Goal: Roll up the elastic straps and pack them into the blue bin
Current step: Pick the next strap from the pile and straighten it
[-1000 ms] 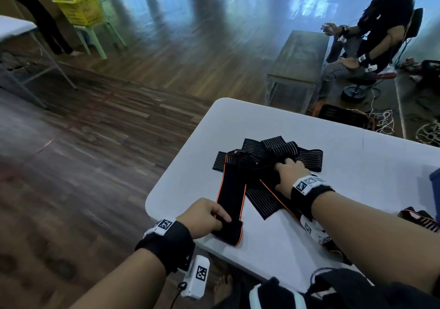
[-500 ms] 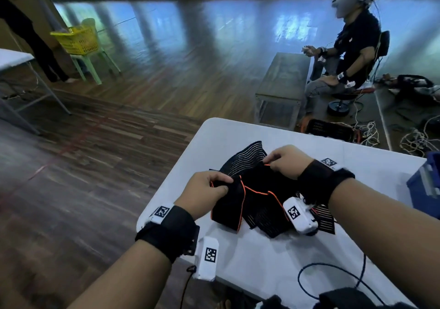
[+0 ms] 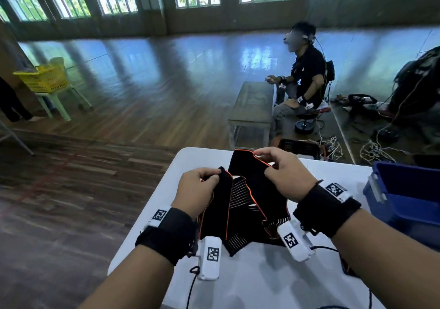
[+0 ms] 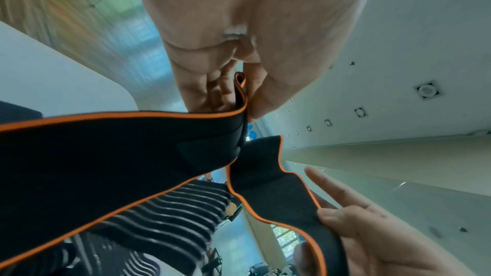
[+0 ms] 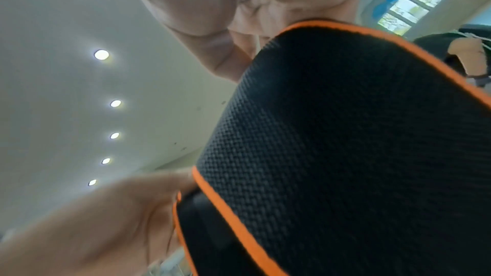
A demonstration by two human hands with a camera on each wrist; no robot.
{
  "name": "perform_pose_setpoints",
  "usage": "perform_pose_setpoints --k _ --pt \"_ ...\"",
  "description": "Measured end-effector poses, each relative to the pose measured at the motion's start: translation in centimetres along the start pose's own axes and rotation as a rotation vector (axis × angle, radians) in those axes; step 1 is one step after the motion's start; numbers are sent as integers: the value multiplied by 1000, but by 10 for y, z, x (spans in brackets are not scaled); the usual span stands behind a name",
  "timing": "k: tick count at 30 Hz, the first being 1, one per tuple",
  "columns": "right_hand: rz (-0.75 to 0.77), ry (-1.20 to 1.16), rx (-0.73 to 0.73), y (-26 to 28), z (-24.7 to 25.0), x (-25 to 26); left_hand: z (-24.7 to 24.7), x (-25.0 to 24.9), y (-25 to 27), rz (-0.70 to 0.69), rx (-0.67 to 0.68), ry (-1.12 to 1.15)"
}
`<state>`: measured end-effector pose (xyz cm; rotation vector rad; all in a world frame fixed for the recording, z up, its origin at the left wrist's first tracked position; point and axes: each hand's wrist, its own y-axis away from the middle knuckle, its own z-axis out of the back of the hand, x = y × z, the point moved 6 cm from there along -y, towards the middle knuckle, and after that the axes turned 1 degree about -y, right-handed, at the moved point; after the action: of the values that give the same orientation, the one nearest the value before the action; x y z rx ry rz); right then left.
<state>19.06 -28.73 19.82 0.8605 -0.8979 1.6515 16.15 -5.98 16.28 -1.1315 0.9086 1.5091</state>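
Straps: a tangle of black elastic straps (image 3: 247, 204) with orange piping and striped stretch sections, lifted partly off the bench between the two hands, the lower ends trailing down to the surface
Strap in hand: one wide black piece, its end folded over on itself at the left hand, as the left wrist view shows; no tight roll is formed yet
Left hand: left hand (image 3: 198, 188) has its fingers curled, pinching the folded strap end between thumb and fingertips
Right hand: right hand (image 3: 284, 172) grips the upper edge of the same bundle, thumb under and fingers over the orange-trimmed edge
Bench: white bench (image 3: 250, 280), with another strap end peeking out near the right forearm
Bin: blue bin (image 3: 404, 194) stands on the bench at the right, well apart from the straps; its inside is not visible from here, so I cannot tell if anything is packed
Progress: judged early; the straps look unsorted and unrolled, so separating one, rolling it, and packing all of them appears to remain
Surroundings: a second person (image 3: 307, 70) sits beyond the bench; a yellow basket (image 3: 42, 80) stands far left
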Motion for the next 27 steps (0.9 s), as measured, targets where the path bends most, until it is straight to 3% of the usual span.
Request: perform_pose_setpoints --k 9,15,19,22,27 --pt "253 249 -66 40 -35 -4 -37 -3 -7 130 53 72" --pt "485 327 43 67 -62 -4 -55 -1 3 221 220 198" --pt "562 355 99 75 -71 -5 -53 12 1 227 187 177" --pt "501 313 102 76 -72 -10 -45 15 0 178 132 137" --pt "83 37 -101 62 -49 -36 -27 -17 0 -119 52 10"
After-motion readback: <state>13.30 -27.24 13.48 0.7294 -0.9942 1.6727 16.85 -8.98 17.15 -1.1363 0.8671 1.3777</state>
